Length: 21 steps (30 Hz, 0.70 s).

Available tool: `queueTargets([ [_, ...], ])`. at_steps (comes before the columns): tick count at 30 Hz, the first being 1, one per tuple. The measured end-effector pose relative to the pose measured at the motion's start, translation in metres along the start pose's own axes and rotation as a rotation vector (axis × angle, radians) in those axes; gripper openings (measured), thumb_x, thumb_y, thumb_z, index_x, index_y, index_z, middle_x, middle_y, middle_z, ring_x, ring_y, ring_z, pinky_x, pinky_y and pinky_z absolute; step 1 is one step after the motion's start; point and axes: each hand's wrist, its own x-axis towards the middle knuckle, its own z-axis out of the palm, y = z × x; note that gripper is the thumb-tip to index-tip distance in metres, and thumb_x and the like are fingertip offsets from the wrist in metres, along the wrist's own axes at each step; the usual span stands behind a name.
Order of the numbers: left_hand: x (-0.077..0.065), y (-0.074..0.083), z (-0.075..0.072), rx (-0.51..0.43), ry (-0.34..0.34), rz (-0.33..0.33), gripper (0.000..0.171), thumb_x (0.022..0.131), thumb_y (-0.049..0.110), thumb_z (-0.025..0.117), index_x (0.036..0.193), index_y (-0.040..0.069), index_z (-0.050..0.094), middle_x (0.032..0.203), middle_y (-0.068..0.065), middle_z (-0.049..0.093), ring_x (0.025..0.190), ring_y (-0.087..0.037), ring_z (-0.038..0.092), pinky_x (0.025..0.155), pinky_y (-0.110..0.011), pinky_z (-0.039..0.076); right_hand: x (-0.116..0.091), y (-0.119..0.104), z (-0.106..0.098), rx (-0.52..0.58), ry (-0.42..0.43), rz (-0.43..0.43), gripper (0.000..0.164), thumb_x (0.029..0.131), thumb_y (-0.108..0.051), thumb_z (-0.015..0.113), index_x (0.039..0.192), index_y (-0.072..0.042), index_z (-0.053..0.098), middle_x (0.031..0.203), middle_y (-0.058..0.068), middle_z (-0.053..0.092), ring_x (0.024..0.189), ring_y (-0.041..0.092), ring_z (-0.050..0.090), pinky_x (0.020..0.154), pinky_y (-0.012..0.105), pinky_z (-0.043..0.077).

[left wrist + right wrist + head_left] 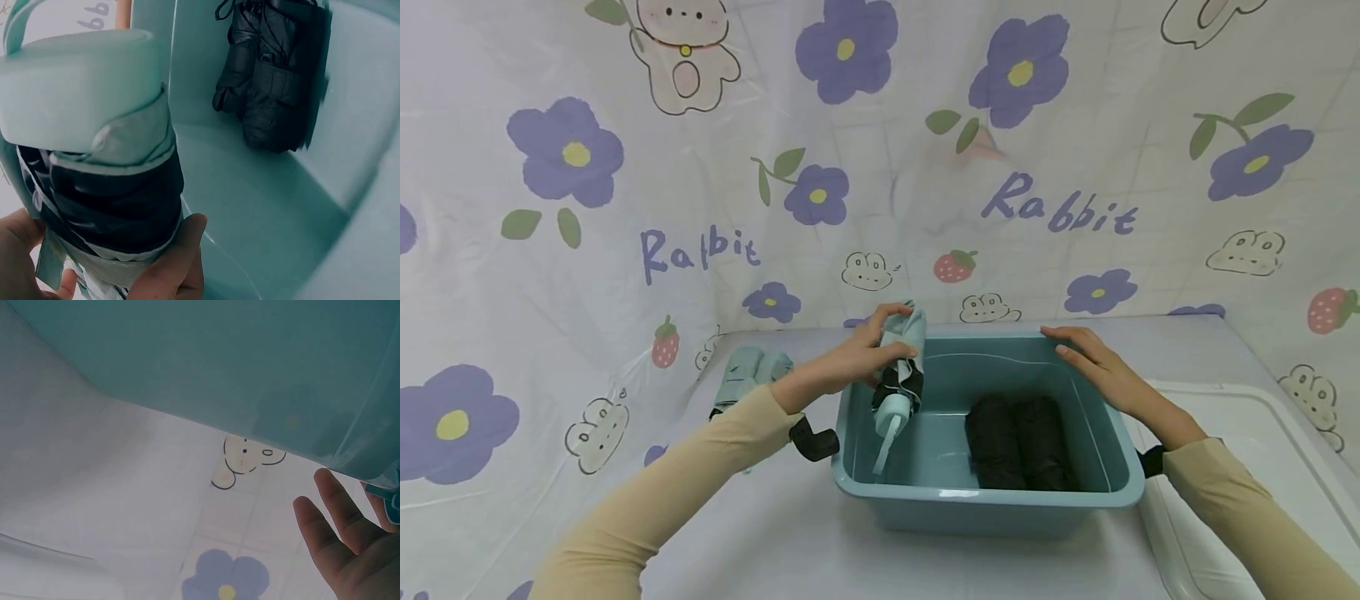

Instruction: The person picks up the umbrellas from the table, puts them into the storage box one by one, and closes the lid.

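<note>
My left hand [854, 357] grips a folded mint-green umbrella [103, 94] over the left side of a blue-green plastic bin [985, 498]. The umbrella's pale handle [892, 411] and wrist strap hang downward, and black lining shows just above the handle. Inside the bin, on the right, two black folded umbrellas [1019, 442] lie side by side. My right hand [1096, 372] rests at the bin's back right rim, fingers extended. In the right wrist view its fingers [337, 494] are spread beside the outer wall.
Left of the bin, more folded mint umbrellas [743, 377] lie on the white table, partly hidden by my left arm. A white plastic lid [1240, 467] lies on the right, partly under my right arm. A curtain printed with flowers [846, 50] hangs behind the table.
</note>
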Motion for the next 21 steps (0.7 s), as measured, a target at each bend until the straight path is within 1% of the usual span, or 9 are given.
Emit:
queueTargets([
  [3,0.005,0.001,0.006,0.022,-0.006,-0.005,0.057,0.093,0.034,0.054,0.139,0.042,0.021,0.149,-0.017,0.008,0.133,-0.034,0.027,0.073,-0.045,0.053,-0.001,-0.001,-0.001,-0.004,-0.001,-0.006,0.042,0.101,-0.018,0.036,0.141,-0.004,0.034,0.143,0.022,0.029,0.130,0.045,0.026,0.095,0.070,0.021],
  [6,0.010,0.001,0.011,0.041,-0.020,-0.013,0.059,0.093,0.035,0.053,0.140,0.045,0.019,0.150,-0.018,-0.005,0.137,-0.036,0.012,0.072,-0.042,0.053,-0.002,-0.002,-0.001,0.003,0.001,-0.014,0.042,0.101,-0.020,0.036,0.141,-0.005,0.035,0.142,0.022,0.030,0.129,0.044,0.027,0.095,0.070,0.022],
  [8,0.011,0.001,0.015,0.045,-0.042,-0.018,0.060,0.094,0.035,0.052,0.142,0.045,0.018,0.151,-0.018,-0.013,0.139,-0.037,0.001,0.072,-0.042,0.053,-0.002,-0.002,-0.001,0.008,0.002,-0.014,0.042,0.101,-0.020,0.036,0.141,-0.005,0.035,0.142,0.022,0.030,0.129,0.043,0.027,0.095,0.070,0.022],
  [9,0.012,0.001,0.016,0.051,-0.051,-0.019,0.060,0.094,0.035,0.052,0.143,0.045,0.018,0.151,-0.017,-0.015,0.139,-0.037,-0.001,0.072,-0.042,0.053,-0.002,-0.002,0.000,0.012,0.002,-0.013,0.042,0.101,-0.020,0.036,0.141,-0.006,0.035,0.142,0.022,0.030,0.129,0.043,0.028,0.095,0.069,0.022],
  [12,0.012,0.001,0.021,0.067,-0.073,-0.027,0.056,0.095,0.035,0.050,0.143,0.042,0.022,0.150,-0.018,-0.011,0.138,-0.035,0.004,0.072,-0.041,0.052,-0.003,-0.001,0.001,0.013,0.002,-0.009,0.042,0.101,-0.019,0.036,0.141,-0.005,0.035,0.142,0.021,0.030,0.129,0.043,0.028,0.095,0.069,0.023],
  [15,0.012,0.002,0.026,0.085,-0.080,-0.030,0.048,0.095,0.035,0.051,0.139,0.037,0.031,0.148,-0.020,-0.001,0.134,-0.035,0.013,0.071,-0.039,0.052,-0.003,-0.001,0.001,0.017,0.001,-0.006,0.042,0.101,-0.018,0.036,0.141,-0.005,0.035,0.142,0.022,0.030,0.129,0.043,0.028,0.095,0.069,0.023],
  [16,0.012,0.002,0.028,0.086,-0.081,-0.033,0.046,0.095,0.036,0.051,0.137,0.036,0.033,0.148,-0.020,0.001,0.134,-0.035,0.014,0.070,-0.039,0.052,-0.003,-0.001,0.001,0.018,0.002,-0.008,0.042,0.101,-0.017,0.036,0.141,-0.004,0.035,0.142,0.022,0.030,0.129,0.043,0.028,0.095,0.069,0.023],
  [17,0.012,0.002,0.029,0.084,-0.082,-0.033,0.044,0.094,0.036,0.051,0.135,0.035,0.035,0.148,-0.020,0.002,0.134,-0.034,0.013,0.070,-0.038,0.052,-0.003,-0.001,0.001,0.019,0.004,-0.010,0.042,0.101,-0.017,0.037,0.141,-0.004,0.035,0.142,0.022,0.030,0.128,0.043,0.028,0.095,0.069,0.023],
  [21,0.015,-0.001,0.033,0.060,-0.087,-0.035,0.040,0.092,0.037,0.053,0.129,0.034,0.038,0.144,-0.019,0.007,0.127,-0.033,0.022,0.067,-0.037,0.052,-0.002,0.000,0.000,0.024,0.004,-0.016,0.042,0.101,-0.017,0.037,0.141,-0.004,0.035,0.141,0.022,0.030,0.129,0.043,0.028,0.095,0.068,0.022],
])
